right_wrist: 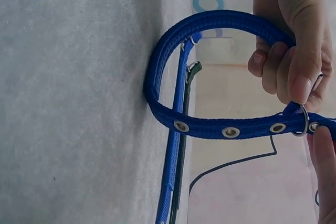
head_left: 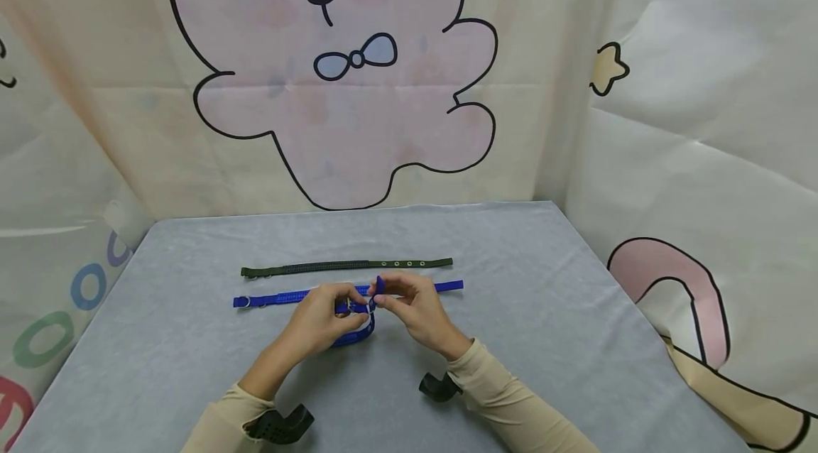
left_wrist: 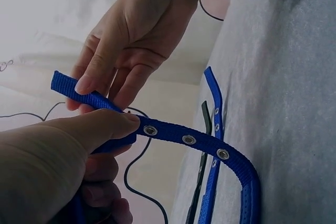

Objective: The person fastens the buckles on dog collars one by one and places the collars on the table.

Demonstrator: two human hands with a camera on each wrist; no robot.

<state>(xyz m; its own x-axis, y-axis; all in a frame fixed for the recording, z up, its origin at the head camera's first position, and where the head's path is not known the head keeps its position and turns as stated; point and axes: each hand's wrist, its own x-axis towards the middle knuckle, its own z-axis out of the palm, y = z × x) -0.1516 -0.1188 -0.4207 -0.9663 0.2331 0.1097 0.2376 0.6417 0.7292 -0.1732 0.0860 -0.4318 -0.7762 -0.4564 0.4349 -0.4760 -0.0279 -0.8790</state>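
Both hands hold a blue collar (right_wrist: 205,128) with metal eyelets, bent into a loop above the table. My left hand (head_left: 322,318) pinches it at the buckle end, thumb pressed on the strap in the left wrist view. Between thumb and fingers, my right hand (head_left: 415,311) pinches the free strap end (left_wrist: 65,84), which sticks out past the fingertips. In the right wrist view the eyeleted strap runs through a metal ring (right_wrist: 306,121) beside the left thumb. Left fingers partly hide the buckle.
Behind the hands, a second blue collar (head_left: 281,298) lies stretched out on the grey cloth-covered table (head_left: 192,361). Farther back lies a dark green collar (head_left: 332,265), roughly parallel. Curtains with cartoon drawings surround the table. Black wrist cameras (head_left: 281,426) hang under both forearms.
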